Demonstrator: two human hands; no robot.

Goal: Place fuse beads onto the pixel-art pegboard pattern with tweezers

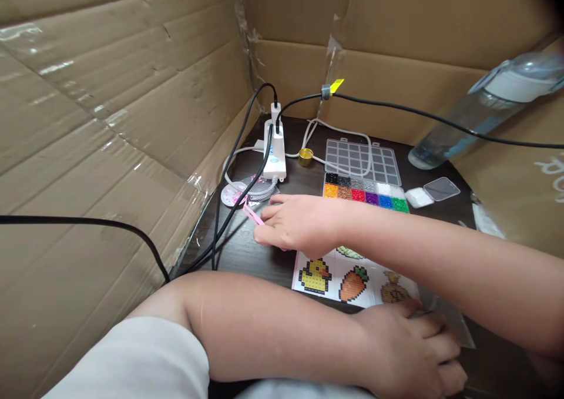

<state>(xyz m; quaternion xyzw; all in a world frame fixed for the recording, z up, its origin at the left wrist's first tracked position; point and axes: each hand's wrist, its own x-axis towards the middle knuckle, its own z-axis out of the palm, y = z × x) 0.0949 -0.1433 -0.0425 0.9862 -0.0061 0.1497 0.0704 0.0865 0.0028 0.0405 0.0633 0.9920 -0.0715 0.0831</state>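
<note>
My right hand [299, 223] reaches across from the right, its fingers closed around pink tweezers [252, 213]. The tips of the tweezers point at a small round dish [232, 194] with pink and white bits, though I cannot tell if they touch it. My left hand [409, 352] rests low on the right, fingers spread, by the lower edge of a pattern sheet [332, 272] that shows a yellow duck, a carrot and a money bag. Behind my right forearm lies a compartment box [365, 192] of coloured beads, its gridded lid [361, 158] folded back.
A white power strip [274, 152] with black cables stands at the back left. Near it sits a small gold tin [305, 157]. A clear water bottle [476, 117] leans at the right, behind a small white box [419, 197]. Cardboard walls [132, 111] enclose the dark table.
</note>
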